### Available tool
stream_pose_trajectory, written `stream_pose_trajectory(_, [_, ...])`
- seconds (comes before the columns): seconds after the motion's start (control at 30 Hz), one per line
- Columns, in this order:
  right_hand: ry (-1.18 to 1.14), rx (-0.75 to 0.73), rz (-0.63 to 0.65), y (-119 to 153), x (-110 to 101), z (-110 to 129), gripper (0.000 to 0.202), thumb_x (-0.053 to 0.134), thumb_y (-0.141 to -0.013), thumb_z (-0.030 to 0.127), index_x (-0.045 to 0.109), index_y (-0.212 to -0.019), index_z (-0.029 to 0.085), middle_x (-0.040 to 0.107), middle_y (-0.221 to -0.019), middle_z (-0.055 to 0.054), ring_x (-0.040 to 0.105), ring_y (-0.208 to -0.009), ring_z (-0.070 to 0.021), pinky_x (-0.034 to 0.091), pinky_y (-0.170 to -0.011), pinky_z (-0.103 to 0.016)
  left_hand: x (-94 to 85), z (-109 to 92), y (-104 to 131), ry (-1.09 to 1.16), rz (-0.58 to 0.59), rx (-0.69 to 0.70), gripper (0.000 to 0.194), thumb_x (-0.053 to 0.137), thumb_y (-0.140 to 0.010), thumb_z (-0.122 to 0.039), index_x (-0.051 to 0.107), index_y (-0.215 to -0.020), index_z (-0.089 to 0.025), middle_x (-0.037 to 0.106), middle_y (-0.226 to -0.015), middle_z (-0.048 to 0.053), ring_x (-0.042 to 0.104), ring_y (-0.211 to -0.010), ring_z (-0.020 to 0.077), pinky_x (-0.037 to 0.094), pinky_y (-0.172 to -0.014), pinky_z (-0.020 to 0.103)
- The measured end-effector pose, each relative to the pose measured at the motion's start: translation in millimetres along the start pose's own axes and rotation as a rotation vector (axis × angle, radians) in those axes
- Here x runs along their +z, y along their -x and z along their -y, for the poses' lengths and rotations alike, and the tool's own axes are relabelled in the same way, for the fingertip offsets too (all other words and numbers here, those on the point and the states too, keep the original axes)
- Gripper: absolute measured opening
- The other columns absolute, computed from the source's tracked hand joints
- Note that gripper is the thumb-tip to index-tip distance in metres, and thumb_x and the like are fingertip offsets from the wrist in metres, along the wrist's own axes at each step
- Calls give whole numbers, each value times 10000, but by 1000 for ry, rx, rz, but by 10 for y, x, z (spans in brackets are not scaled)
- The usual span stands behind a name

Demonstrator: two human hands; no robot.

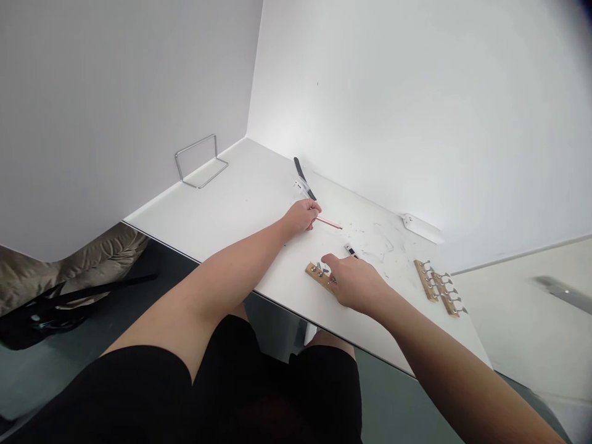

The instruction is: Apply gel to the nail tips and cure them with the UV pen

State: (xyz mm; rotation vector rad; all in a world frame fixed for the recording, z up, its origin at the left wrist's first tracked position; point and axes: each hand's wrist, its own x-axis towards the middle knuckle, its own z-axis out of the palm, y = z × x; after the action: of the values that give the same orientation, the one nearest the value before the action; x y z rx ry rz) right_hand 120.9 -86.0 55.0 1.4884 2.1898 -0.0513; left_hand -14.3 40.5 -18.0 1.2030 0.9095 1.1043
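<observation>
My left hand (303,216) is closed around a thin red-and-white stick (328,221), pencil-like, its dark tip pointing right just over the table. Beyond that hand lie a black-handled tool (299,168) and a small clear piece with a white label (298,185). Near the table's front edge, my right hand (354,280) is curled at the right end of a small wooden strip (314,271) that carries shiny metal pieces (320,272). Its fingers are bent close to one metal piece; whether they grip it is partly hidden. A small white-and-black object (350,250) lies just behind this hand.
Two more wooden strips (425,280) with several upright metal pegs stand at the table's right. A white bar (420,228) lies along the back wall. A bent wire stand (201,161) is at the left panel. Dark smudges mark the white table (222,209).
</observation>
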Motion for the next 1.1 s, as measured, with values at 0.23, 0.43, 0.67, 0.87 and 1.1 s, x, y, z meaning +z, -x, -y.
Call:
stream_pose_trajectory(0.23, [-86, -50, -17, 64, -52, -34, 403, 512, -736, 226, 462, -1136, 212, 642, -853, -94, 597, -777, -243, 353, -540, -268, -10, 14, 0, 5, 9, 4, 78, 467, -706, -112, 492, -748, -173, 403, -436, -80, 381, -347, 45, 441, -504, 239])
stream_pose_trajectory(0.43, [-262, 9, -97, 258, -5, -233, 518, 531, -734, 342, 421, -1225, 219, 631, -1024, -79, 573, -892, -237, 405, -668, -313, 5, -21, 19, -25, -2, -5, 70, 473, -714, -115, 492, -746, -174, 406, -449, -74, 394, -356, 49, 441, -505, 239])
stream_pose_trajectory(0.67, [-338, 0, -162, 332, 256, -228, 439, 503, -755, 271, 443, -1188, 239, 632, -985, -36, 571, -832, -184, 394, -663, -290, 13, -29, 29, 10, -5, -10, 96, 462, -704, -83, 484, -735, -171, 387, -422, -82, 366, -337, 44, 439, -502, 238])
stream_pose_trajectory(0.87, [-368, 13, -235, 261, 360, -167, 326, 455, -789, 222, 504, -1112, 221, 638, -951, -37, 572, -823, -177, 392, -653, -277, -1, 20, -3, 14, 1, -4, 105, 455, -705, -83, 488, -744, -175, 397, -422, -82, 379, -340, 48, 443, -503, 243])
stream_pose_trajectory(1.1, [-433, 23, -314, 260, 456, -178, 304, 471, -775, 232, 516, -1075, 205, 666, -913, -32, 594, -801, -182, 430, -674, -290, 14, -7, 16, 9, -3, -12, 100, 465, -702, -84, 485, -740, -174, 384, -432, -86, 364, -335, 42, 442, -505, 244])
